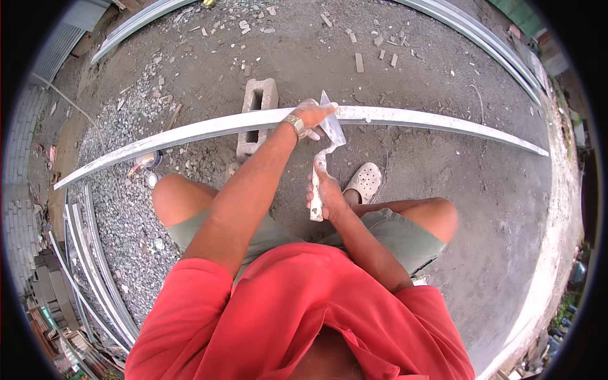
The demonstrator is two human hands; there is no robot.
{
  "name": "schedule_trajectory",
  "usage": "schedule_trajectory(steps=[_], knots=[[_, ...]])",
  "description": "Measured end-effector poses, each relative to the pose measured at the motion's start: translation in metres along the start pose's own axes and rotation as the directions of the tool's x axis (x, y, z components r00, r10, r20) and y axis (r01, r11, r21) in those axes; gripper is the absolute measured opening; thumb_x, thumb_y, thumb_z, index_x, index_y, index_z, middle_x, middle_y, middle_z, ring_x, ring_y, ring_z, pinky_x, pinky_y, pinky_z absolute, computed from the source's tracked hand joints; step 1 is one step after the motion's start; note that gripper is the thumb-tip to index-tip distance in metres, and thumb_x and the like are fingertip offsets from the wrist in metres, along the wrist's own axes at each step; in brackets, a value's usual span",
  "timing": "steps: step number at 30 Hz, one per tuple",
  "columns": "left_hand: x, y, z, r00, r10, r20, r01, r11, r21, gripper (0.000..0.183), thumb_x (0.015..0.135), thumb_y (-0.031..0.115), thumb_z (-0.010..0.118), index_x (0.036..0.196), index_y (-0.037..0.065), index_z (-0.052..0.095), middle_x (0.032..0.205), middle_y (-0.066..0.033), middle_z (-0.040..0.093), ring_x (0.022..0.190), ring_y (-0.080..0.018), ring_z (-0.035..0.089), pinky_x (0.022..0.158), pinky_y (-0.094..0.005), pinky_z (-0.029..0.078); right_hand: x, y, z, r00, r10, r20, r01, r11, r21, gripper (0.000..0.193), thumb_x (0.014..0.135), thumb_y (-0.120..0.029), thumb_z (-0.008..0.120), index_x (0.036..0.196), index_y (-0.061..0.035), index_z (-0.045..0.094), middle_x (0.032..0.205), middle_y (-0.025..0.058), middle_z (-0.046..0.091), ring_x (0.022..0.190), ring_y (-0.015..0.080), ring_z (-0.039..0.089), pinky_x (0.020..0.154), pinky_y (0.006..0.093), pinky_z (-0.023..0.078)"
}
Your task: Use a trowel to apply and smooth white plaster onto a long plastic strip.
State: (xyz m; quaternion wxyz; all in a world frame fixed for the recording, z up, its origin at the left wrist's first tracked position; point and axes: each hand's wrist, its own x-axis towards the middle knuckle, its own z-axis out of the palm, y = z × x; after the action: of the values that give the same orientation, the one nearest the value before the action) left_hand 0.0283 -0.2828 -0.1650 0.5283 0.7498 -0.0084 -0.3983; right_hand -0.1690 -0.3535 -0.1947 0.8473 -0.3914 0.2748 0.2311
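Nr the ground's (411, 180) L edge, pale metal strips (95, 266) lie lengthwise, w/ grey gravel (130, 244) right beside them, stretching up twd the far L. Another metal length (142, 26) is at the ground's far L corner. A small can (154, 159) w/ some stuff around it sits on the gravel, nr my bent L knee (178, 197). A long whitish metal bar (437, 118) starts by the ground's L edge, runs across in front of me & ends nr the R edge; it looks curved, bending w/ the lens. L of ctr it passes over a hollow concrete block (271, 95), which lies on the ground w/ its openings showing.

My L hand (310, 115), w/ a wristwatch (295, 125) on the wrist, is on the bar just R of the block, fingers bent, tips up at the trowel's (334, 132) blade; can't tell if it grips bar or blade. The trowel is abt mid-ground, blade across the bar, tip past its far side, handle twd me. My R hand (327, 192) is wrapped tight around that whitish handle. Just R of it, a pale holed clog (365, 182) on my foot, then my R knee (440, 218). More long metal pcs (487, 47) lie nr the ground's far R corner; a bright pale strip (537, 294) runs along its R edge.
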Motion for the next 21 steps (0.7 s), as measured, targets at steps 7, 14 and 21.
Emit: schedule_trajectory(steps=[7,14,21], knots=[[-0.086,-0.086,-0.169,0.816,0.124,-0.565,0.522,0.260,0.812,0.090,0.060,0.030,0.082,0.135,0.013,0.034,0.134,-0.0136,0.048,0.130,-0.0371,0.038,0.100,-0.0566,0.036,-0.009,-0.042,-0.046,0.842,-0.485,-0.238,0.240,0.730,-0.640,0.036,0.087,-0.036,0.065,0.092,-0.0025,0.056,0.068,0.0071,0.059,0.050,0.0190,0.057,0.046,0.0321,0.045],[-0.048,-0.114,-0.201,0.803,0.196,-0.563,0.510,0.265,0.818,0.045,0.076,0.021,0.065,0.118,0.011,0.056,0.126,-0.0138,0.055,0.123,-0.0339,0.047,0.104,-0.0588,0.026,-0.059,-0.185,-0.063,0.242,-0.966,-0.090,0.064,0.109,-0.992,0.036,0.084,-0.029,0.066,0.103,0.0004,0.058,0.085,0.0202,0.066,0.081,0.0362,0.065,0.074,0.0418,0.048],[-0.047,-0.119,-0.204,0.789,0.226,-0.571,0.511,0.275,0.814,0.040,0.078,0.019,0.060,0.117,0.011,0.057,0.122,-0.0144,0.057,0.120,-0.0343,0.049,0.105,-0.0588,0.022,-0.021,-0.160,-0.063,0.347,-0.936,-0.055,0.311,0.170,-0.935,0.035,0.086,-0.029,0.064,0.099,0.0035,0.057,0.075,0.0133,0.064,0.066,0.0197,0.062,0.061,0.0332,0.048]])
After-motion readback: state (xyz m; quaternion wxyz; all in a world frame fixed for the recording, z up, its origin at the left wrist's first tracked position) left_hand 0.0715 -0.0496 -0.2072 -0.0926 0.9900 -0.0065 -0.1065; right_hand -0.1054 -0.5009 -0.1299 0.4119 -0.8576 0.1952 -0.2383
